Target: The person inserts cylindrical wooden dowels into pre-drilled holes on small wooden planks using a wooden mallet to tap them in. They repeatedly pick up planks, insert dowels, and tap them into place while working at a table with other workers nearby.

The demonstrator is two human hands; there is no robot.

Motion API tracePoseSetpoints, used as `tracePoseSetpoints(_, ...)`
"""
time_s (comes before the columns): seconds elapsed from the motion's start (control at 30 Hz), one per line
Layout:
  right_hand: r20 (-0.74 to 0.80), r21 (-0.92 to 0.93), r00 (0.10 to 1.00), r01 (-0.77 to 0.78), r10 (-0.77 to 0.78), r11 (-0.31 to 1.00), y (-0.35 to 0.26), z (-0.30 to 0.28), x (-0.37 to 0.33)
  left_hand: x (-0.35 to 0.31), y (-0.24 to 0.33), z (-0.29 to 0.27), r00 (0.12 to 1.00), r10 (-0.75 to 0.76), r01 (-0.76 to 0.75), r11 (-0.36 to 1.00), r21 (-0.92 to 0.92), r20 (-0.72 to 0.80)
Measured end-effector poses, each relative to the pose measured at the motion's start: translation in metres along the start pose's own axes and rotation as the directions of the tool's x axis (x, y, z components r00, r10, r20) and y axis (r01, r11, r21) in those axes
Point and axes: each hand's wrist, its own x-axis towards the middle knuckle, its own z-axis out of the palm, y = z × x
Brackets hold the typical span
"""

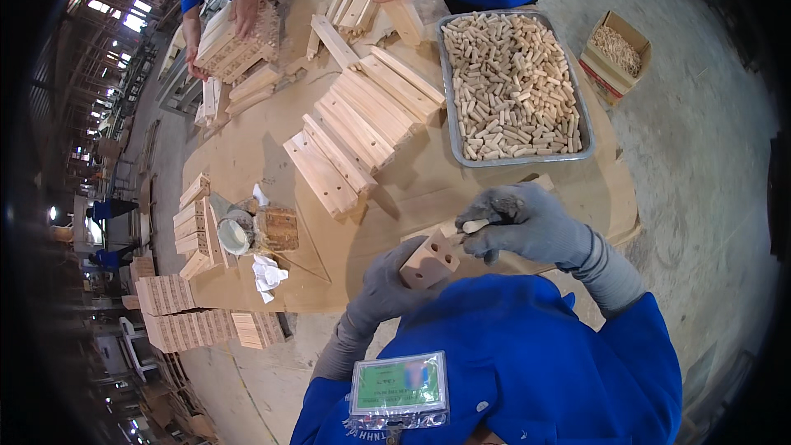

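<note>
Close to my body, my left hand [386, 284] in a grey glove is closed around a wooden block [427, 261] with drilled holes in the end turned toward the camera. Just to the right of that end, my gloved right hand [527, 222] pinches a short wooden dowel [475, 226] between thumb and fingers. The dowel points toward the block's holes, and a small gap seems to lie between them. Beyond my right hand stands a grey metal tray [522, 158] heaped with loose wooden dowels [511, 82].
Drilled wooden pieces [354, 124] lie in a row mid-table. At left are a glue pot [234, 235], a wood block [278, 229], crumpled white paper [268, 277] and stacked pieces [191, 231]. A cardboard box [616, 58] sits on the floor. Two co-workers handle wood across the table.
</note>
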Motion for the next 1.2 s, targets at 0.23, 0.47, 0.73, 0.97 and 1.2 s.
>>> tracePoseSetpoints(0.23,0.161,-0.39,0.951,0.307,-0.264,0.868,0.005,0.001,0.006,-0.007,-0.007,-0.013,0.986,0.148,-0.16,0.964,0.214,0.071)
tracePoseSetpoints(0.47,0.1,-0.569,0.869,0.449,-0.484,0.689,0.018,0.012,0.002,-0.007,-0.004,-0.022,0.975,0.204,-0.22,0.913,0.343,0.084)
tracePoseSetpoints(0.73,-0.086,-0.492,0.974,0.142,-0.211,0.859,0.03,0.018,0.0,-0.001,0.004,-0.009,0.985,0.169,-0.154,0.818,0.554,0.024)
tracePoseSetpoints(0.97,-0.114,-0.268,0.983,0.112,-0.147,0.957,0.051,0.01,0.001,-0.006,-0.01,0.002,0.996,0.09,-0.078,0.827,0.557,0.006)
tracePoseSetpoints(1.2,-0.066,-0.315,0.986,0.124,-0.151,0.941,0.05,-0.01,-0.014,-0.008,-0.013,-0.006,0.994,0.083,-0.038,0.873,0.486,-0.071)
